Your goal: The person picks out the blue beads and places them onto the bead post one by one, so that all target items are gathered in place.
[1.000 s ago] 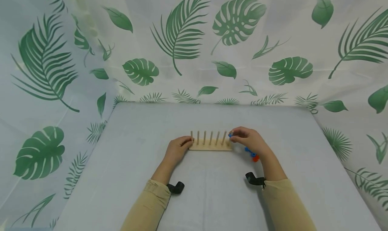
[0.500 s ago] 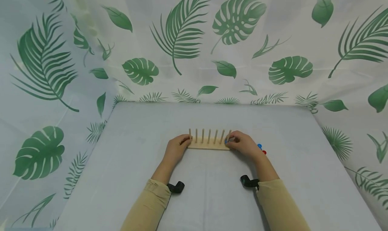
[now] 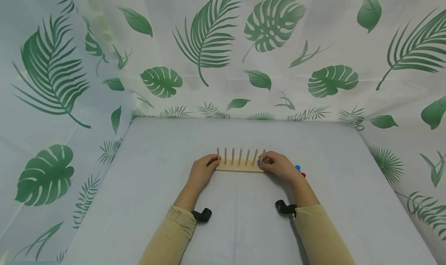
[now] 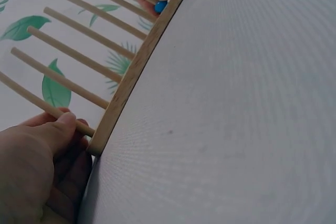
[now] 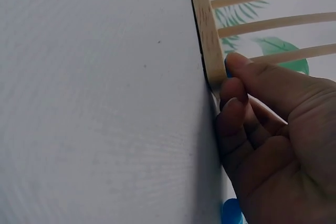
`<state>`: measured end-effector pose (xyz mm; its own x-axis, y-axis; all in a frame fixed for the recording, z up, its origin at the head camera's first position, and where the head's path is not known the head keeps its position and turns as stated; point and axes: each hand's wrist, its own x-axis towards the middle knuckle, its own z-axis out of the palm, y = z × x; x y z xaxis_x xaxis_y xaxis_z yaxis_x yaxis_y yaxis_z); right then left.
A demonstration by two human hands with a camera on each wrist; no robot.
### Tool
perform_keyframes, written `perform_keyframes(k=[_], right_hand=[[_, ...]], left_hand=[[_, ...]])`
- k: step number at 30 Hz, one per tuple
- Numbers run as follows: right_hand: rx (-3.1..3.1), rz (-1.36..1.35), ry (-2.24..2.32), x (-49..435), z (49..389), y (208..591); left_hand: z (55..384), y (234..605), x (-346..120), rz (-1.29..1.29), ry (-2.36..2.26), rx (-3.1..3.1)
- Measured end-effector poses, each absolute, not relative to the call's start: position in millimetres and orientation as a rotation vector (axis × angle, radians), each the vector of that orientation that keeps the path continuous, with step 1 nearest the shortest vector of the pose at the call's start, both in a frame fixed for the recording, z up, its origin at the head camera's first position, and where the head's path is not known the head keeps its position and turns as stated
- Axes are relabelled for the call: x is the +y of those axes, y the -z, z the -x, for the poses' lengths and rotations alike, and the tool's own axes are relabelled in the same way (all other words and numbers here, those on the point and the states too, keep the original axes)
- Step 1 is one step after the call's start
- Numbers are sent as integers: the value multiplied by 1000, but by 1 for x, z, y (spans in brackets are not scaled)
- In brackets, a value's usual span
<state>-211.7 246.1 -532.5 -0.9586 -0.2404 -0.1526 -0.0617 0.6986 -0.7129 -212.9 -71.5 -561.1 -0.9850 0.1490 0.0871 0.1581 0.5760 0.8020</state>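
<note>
While the left hand (image 3: 205, 167) holds the wooden rack (image 3: 240, 167), the right hand (image 3: 278, 165) pinches a small blue piece (image 4: 160, 7) by the foot of the right end peg (image 3: 263, 154).
The left thumb and fingers are clamped on the left end peg (image 4: 31, 97), low down; the right thumb and fingertip are closed together on the blue piece, close to the wood; I cannot tell if it goes all the way round the peg; the rack sits on the white table (image 3: 237, 211), and a loose blue piece (image 3: 297, 167) and a red piece (image 3: 303, 175) lie beside the right arm; to do this well, I think, hold the rack firm, make sure the piece sits flat, then let go gently so the peg does not get bumped.
</note>
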Motion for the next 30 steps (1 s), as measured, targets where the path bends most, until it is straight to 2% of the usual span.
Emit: perform_keyframes(k=[14, 30], right_hand=[[2688, 166, 954, 258, 205, 506], [2688, 14, 956, 328, 197, 486]], left_hand=[[212, 559, -72, 287, 1427, -2794], [212, 559, -72, 294, 1423, -2792]])
